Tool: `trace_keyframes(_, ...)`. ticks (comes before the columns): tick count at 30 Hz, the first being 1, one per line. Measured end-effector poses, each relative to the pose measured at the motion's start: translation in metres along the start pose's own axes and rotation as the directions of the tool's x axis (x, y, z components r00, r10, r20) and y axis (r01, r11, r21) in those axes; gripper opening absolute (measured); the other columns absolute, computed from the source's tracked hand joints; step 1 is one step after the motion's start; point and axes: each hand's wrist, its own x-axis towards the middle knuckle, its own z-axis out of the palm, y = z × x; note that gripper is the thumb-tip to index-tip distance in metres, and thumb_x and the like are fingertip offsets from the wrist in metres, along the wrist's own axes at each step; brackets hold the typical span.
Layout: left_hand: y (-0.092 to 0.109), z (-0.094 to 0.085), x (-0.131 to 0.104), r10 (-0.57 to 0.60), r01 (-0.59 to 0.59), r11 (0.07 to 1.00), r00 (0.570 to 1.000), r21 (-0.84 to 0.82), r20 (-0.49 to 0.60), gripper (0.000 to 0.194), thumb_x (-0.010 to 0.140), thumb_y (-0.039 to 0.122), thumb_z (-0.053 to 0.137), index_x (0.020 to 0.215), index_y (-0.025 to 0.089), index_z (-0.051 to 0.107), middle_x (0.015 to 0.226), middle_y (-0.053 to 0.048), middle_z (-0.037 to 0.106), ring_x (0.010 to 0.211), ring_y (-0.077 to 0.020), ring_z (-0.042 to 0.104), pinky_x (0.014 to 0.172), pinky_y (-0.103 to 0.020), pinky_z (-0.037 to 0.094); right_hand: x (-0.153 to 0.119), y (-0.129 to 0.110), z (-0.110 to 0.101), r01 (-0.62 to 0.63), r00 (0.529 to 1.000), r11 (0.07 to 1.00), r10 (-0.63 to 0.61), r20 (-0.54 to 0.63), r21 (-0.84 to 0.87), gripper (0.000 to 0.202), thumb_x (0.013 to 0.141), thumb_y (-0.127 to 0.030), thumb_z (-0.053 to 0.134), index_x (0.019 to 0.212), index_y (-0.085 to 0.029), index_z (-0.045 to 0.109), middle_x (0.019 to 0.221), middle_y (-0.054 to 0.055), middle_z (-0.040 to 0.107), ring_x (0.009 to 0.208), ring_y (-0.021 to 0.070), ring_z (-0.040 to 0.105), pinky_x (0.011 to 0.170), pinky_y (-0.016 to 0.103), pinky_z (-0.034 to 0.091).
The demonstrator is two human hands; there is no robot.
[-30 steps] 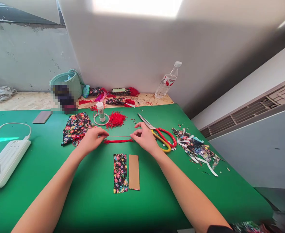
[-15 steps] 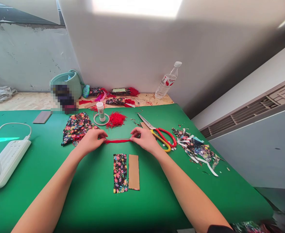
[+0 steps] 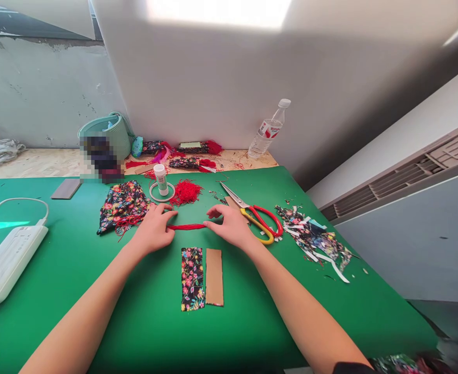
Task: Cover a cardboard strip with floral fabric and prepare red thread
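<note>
A thin bundle of red threads [image 3: 186, 227] lies straight across the green mat, between my two hands. At its left end my left hand [image 3: 154, 228] is open, thumb and forefinger spread apart around it. My right hand [image 3: 231, 224] is open at the other end, its thumb tip by the threads and its fingers raised. Nearer to me, a strip of black floral fabric [image 3: 192, 279] and a brown card strip [image 3: 214, 277] lie side by side. Behind my left hand is a larger crumpled piece of floral cloth [image 3: 123, 205] with red threads on it.
Scissors with red and yellow handles [image 3: 255, 215] lie beyond my right hand, near a heap of scraps [image 3: 314, 234]. Farther back are a glue stick [image 3: 160, 179], a red thread pile [image 3: 186, 192] and a water bottle [image 3: 270, 130]. A power strip [image 3: 14, 265] sits at left.
Both hands have loosened from the ends of the red thread bundle, thumbs and fingers parting. The bundle now rests on the mat. The other things stay put.
</note>
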Motion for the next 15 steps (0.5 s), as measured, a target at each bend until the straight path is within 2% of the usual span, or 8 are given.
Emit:
trace_keyframes(4, 0.007, 0.002, -0.001, -0.001, 0.002, 0.998, 1.000, 0.059, -0.025, 0.053, 0.063, 0.013, 0.049, 0.115, 0.012, 0.060, 0.123, -0.014, 0.048, 0.115, -0.0321, 0.041, 0.101, -0.048, 0.036, 0.000, -0.001, 0.003, 0.017, 1.000, 0.999, -0.017, -0.022, 0.040, 0.011, 0.073, -0.023, 0.067, 0.082, -0.018, 0.062, 0.081, 0.004, 0.067, 0.076, 0.0175, 0.063, 0.064, 0.029, 0.048)
trace_keyframes(9, 0.014, 0.006, 0.000, 0.001, -0.001, 0.998, 1.000, 0.062, 0.003, 0.058, 0.063, 0.016, 0.049, 0.121, 0.012, 0.056, 0.128, -0.014, 0.046, 0.115, -0.0331, 0.039, 0.100, -0.051, 0.034, 0.000, -0.004, 0.004, 0.008, 1.000, 0.998, -0.007, -0.019, 0.065, 0.011, 0.074, -0.022, 0.066, 0.083, -0.018, 0.061, 0.083, 0.004, 0.067, 0.078, 0.0180, 0.063, 0.064, 0.029, 0.048)
trace_keyframes(15, 0.015, 0.011, 0.002, -0.004, 0.003, 0.999, 1.000, 0.044, 0.013, 0.061, 0.064, 0.016, 0.048, 0.124, 0.009, 0.052, 0.127, -0.014, 0.048, 0.113, -0.0313, 0.039, 0.099, -0.048, 0.034, -0.001, -0.004, 0.008, 0.001, 1.000, 0.997, 0.000, -0.018, 0.075, 0.010, 0.074, -0.022, 0.066, 0.082, -0.019, 0.061, 0.083, 0.004, 0.067, 0.079, 0.0181, 0.063, 0.065, 0.030, 0.049)
